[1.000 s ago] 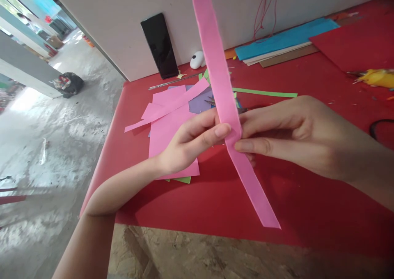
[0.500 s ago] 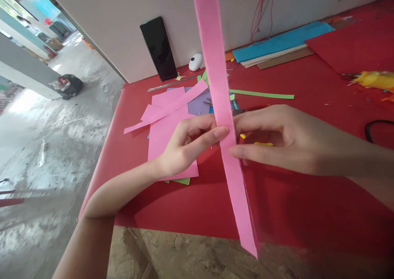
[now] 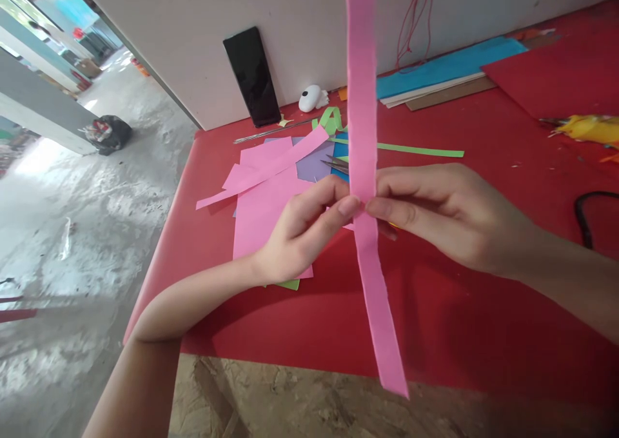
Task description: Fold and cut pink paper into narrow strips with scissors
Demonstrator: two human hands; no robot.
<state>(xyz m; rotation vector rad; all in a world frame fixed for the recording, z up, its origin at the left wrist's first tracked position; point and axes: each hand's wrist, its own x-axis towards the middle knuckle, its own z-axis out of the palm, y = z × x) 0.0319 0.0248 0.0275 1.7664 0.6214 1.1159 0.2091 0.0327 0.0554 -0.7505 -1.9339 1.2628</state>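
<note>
A long pink paper strip (image 3: 362, 122) stands nearly upright in front of me, running off the top of the view, its lower end hanging at the table's front edge. My left hand (image 3: 312, 225) pinches it from the left between thumb and fingers. From the right, my right hand (image 3: 449, 219) grips it at the same height, the two thumb tips almost touching. The strip bends slightly at the thumbs. Behind the left hand lie pink paper sheets (image 3: 261, 212) with a narrow pink strip (image 3: 275, 167) across them. Scissors tips (image 3: 336, 163) show behind the long strip; their handles are hidden.
A red table (image 3: 309, 335) spans the view. A black phone (image 3: 252, 77) leans on the white wall beside a white earbud case-like object (image 3: 311, 98). Green strips (image 3: 420, 149), blue sheets (image 3: 449, 64) and a yellow tool (image 3: 585, 129) lie at the back and right.
The strip's upper part has swung right and become more upright. My right thumb has moved up level with my left thumb, and a slight bend shows there.
</note>
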